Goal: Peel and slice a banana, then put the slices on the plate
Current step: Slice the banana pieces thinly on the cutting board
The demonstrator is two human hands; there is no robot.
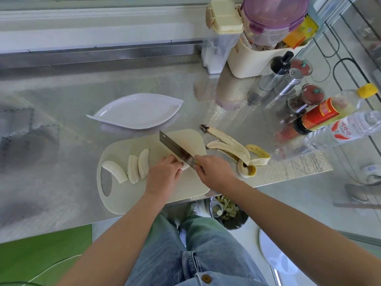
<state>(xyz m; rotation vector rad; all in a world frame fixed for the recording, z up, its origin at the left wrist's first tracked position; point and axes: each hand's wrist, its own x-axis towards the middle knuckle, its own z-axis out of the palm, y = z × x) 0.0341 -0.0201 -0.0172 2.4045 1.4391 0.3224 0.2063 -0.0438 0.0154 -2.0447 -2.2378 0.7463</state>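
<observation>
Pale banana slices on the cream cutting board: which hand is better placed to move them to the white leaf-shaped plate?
Probably the left hand: it holds the banana end beside the pale slices; the right hand grips the steel cleaver.

Counter [51, 96], left: open passage to plate [136, 112]. Right and far right: bottles [327, 112], shakers [288, 83], tubs [253, 65] crowd; peel [235, 148] beside board [127, 195].

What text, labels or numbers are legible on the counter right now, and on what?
No text here can be read.
On the red-labelled bottle: label print, too blurred.
On the clear plastic bottle: red characters on a white label, too blurred.
On the orange carton: a small mark, too small.
</observation>
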